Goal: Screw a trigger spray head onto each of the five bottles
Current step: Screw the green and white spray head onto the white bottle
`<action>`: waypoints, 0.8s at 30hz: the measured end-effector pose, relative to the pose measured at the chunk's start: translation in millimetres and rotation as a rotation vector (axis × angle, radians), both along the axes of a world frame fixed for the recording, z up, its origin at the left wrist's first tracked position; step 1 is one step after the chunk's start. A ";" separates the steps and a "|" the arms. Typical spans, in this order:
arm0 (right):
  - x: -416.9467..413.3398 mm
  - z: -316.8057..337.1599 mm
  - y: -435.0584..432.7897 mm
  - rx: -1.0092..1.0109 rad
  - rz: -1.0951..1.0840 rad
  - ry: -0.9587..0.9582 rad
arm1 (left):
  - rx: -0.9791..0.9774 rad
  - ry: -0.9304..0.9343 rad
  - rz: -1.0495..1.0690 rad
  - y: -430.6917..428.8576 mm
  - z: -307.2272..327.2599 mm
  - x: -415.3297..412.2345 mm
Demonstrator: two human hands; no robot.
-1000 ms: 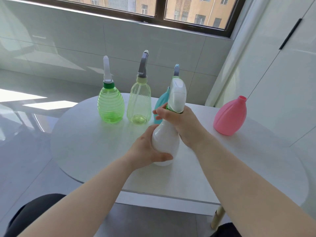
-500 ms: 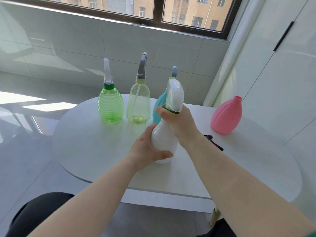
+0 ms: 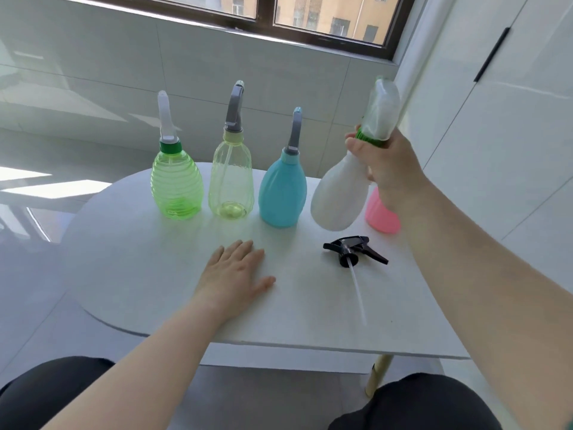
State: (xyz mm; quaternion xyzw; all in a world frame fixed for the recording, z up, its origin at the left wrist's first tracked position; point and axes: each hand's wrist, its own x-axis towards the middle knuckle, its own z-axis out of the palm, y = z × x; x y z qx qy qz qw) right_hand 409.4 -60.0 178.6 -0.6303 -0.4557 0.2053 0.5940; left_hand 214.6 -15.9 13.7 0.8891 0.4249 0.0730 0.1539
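White table (image 3: 130, 274), left hand (image 3: 234, 276) flat, fingers spread, right hand (image 3: 387, 169) gripping white bottle (image 3: 341, 193)

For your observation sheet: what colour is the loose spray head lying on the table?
Black trigger spray head, clear tube; head view.

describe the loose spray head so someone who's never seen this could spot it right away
On the round white table, look in front of the row of bottles, below the tilted white bottle. The black plastic trigger spray head lies there on its side, trailing a clear dip tube; it alone is on no bottle.
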 end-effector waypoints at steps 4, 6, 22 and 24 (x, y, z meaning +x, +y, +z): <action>17.8 -8.1 22.9 -0.028 -0.103 -0.010 | 0.018 -0.012 0.009 1.7 -3.8 1.3; 22.6 -16.7 31.6 -0.039 -0.114 -0.004 | 0.025 -0.023 0.012 2.0 -5.4 0.4; 32.1 -47.4 59.2 -0.134 -0.133 -0.044 | 0.041 -0.051 0.031 3.0 -7.6 0.8; 33.2 -49.0 57.7 -0.161 -0.118 -0.039 | 0.041 -0.054 0.029 2.6 -6.9 0.5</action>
